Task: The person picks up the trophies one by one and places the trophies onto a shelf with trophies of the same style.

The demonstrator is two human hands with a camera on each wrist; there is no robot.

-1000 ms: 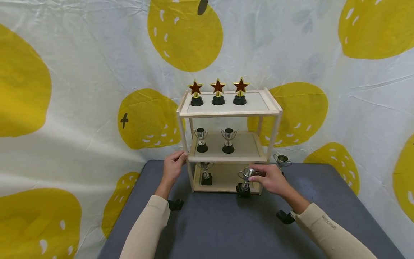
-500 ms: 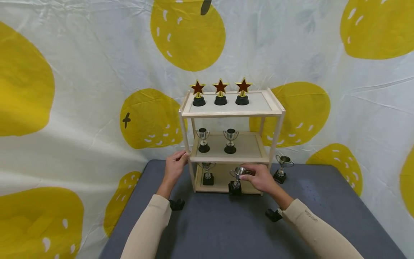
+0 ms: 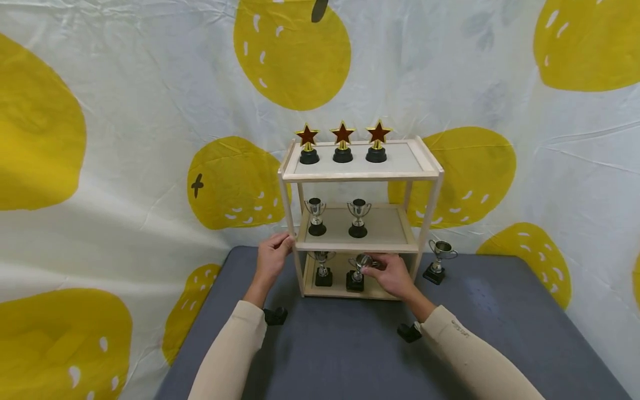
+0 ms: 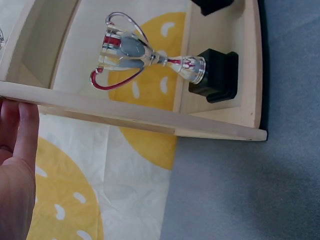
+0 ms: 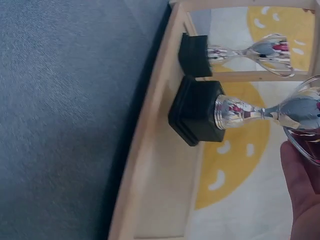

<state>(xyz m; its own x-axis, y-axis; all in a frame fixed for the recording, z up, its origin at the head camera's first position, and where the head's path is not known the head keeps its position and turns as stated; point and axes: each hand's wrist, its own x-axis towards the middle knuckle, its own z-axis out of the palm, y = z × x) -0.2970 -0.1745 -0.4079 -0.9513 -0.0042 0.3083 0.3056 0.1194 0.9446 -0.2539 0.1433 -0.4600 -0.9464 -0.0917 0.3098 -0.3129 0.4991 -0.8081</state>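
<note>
My right hand (image 3: 392, 273) holds a silver trophy cup (image 3: 356, 276) by its bowl and handle. In the right wrist view, this trophy's black square base (image 5: 197, 110) is over the bottom shelf, near its front edge; whether it touches the board I cannot tell. A similar trophy (image 3: 323, 273) stands to its left on that shelf. My left hand (image 3: 272, 258) grips the left front post of the wooden shelf unit (image 3: 357, 246) at middle-shelf height; in the left wrist view, its fingertips are partly hidden behind the post (image 4: 135, 112).
Two silver trophies with round bases, the left one (image 3: 316, 216) and the right one (image 3: 358, 218), stand on the middle shelf. Three star trophies (image 3: 343, 141) line the top. Another silver cup (image 3: 438, 261) stands on the grey table (image 3: 330, 344), right of the unit. A fruit-patterned cloth (image 3: 145, 139) hangs behind.
My right hand has carried the trophy left and inward, from in front of the unit to over the bottom shelf. My left hand stays at the post.
</note>
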